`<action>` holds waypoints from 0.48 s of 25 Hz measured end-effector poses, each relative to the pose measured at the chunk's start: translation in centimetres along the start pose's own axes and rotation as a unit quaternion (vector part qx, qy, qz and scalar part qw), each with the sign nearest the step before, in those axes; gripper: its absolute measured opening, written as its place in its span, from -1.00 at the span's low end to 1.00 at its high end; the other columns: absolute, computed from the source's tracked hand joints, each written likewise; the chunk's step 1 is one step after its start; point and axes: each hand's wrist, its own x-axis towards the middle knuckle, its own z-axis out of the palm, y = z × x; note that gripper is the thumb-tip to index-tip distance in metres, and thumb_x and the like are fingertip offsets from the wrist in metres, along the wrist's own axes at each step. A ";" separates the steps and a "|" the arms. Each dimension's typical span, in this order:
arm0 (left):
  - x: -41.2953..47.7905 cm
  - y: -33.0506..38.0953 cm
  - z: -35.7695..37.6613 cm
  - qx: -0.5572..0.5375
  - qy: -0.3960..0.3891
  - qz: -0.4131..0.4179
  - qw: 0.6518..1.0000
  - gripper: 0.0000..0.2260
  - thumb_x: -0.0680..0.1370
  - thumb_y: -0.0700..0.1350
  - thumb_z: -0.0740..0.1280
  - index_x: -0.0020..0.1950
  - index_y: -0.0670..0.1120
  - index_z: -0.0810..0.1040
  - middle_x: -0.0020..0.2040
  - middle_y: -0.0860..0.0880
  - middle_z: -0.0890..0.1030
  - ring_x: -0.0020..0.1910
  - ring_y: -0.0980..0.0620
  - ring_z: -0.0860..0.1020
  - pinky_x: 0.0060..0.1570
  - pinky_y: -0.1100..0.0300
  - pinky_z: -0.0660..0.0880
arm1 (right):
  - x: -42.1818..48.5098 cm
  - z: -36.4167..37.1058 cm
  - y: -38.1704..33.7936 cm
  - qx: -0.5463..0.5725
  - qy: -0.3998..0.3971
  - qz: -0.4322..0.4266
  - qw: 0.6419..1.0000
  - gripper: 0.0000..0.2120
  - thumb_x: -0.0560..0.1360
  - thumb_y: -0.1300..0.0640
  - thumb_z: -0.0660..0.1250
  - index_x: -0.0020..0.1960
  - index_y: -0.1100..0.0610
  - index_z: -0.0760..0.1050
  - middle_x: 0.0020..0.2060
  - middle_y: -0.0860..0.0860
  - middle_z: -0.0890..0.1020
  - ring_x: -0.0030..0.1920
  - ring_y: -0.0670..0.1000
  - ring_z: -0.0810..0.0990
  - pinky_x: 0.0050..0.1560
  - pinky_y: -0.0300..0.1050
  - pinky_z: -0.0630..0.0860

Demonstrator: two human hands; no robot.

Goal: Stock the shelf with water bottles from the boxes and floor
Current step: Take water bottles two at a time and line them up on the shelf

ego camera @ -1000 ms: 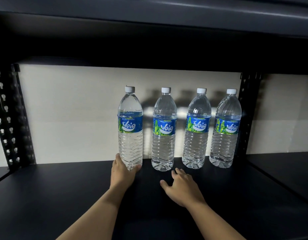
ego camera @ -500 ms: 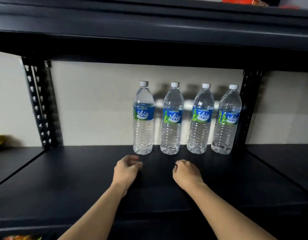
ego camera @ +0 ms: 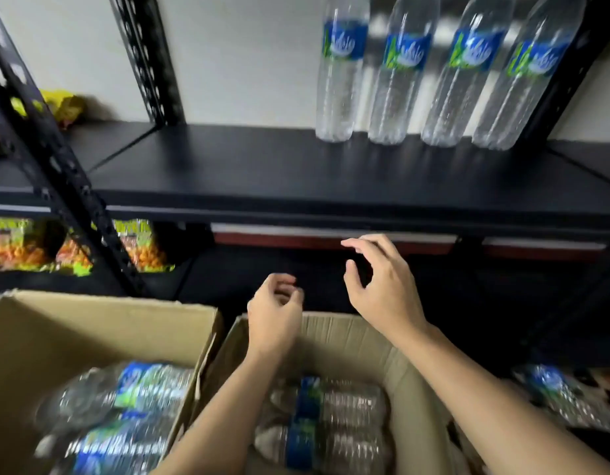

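Note:
Several clear water bottles with blue labels (ego camera: 396, 73) stand in a row at the back right of the black shelf (ego camera: 248, 173). Below, two open cardboard boxes hold more bottles lying flat: the left box (ego camera: 91, 323) with bottles (ego camera: 132, 399), the right box (ego camera: 351, 334) with bottles (ego camera: 334, 416). My left hand (ego camera: 276, 313) hovers over the right box's far rim, fingers loosely curled, holding nothing. My right hand (ego camera: 382, 286) hangs higher in front of the lower shelf, fingers spread and relaxed, empty.
A black perforated upright (ego camera: 53, 166) rises at the left front, another (ego camera: 149, 60) behind it. Orange-and-green snack bags (ego camera: 25, 248) fill the lower left shelf; yellow packets (ego camera: 67, 104) sit on the left bay. One bottle (ego camera: 564, 395) lies on the floor at right.
The view has dropped from the shelf down to the boxes. Both hands have pulled back off the shelf and now hover over the right box, empty.

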 end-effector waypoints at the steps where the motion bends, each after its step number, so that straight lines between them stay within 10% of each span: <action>1: -1.3 -2.5 -0.1 0.039 0.011 -0.061 0.997 -0.83 0.54 -0.19 0.34 0.13 -0.07 0.53 -0.04 0.01 0.61 0.00 0.02 0.59 -0.02 0.19 0.50 | -1.5 0.9 0.3 -0.014 -0.045 0.014 0.999 -0.74 0.51 0.12 0.32 0.19 0.02 0.57 0.07 -0.10 0.54 -0.02 -0.10 0.58 -0.08 -0.18 0.54; 6: -6.5 -13.8 1.7 0.111 -0.015 -0.379 0.918 -0.45 0.48 -0.05 0.34 0.41 -0.19 0.29 0.28 -0.19 0.47 0.27 -0.19 0.47 0.28 -0.01 0.43 | -7.1 5.9 3.9 -0.080 -0.418 0.180 0.887 -0.55 0.54 -0.07 0.31 0.41 -0.11 0.36 0.25 -0.08 0.53 0.23 0.03 0.52 0.16 -0.01 0.49; 12: -8.7 -21.5 5.6 -0.025 -0.048 -0.529 0.847 -0.59 0.55 -0.12 0.34 0.35 -0.27 0.45 0.29 -0.24 0.53 0.27 -0.21 0.52 0.00 0.12 0.48 | -12.1 12.9 8.6 -0.135 -0.564 0.194 0.791 -0.39 0.52 -0.09 0.34 0.51 -0.05 0.25 0.49 0.02 0.30 0.46 0.11 0.31 0.40 0.08 0.32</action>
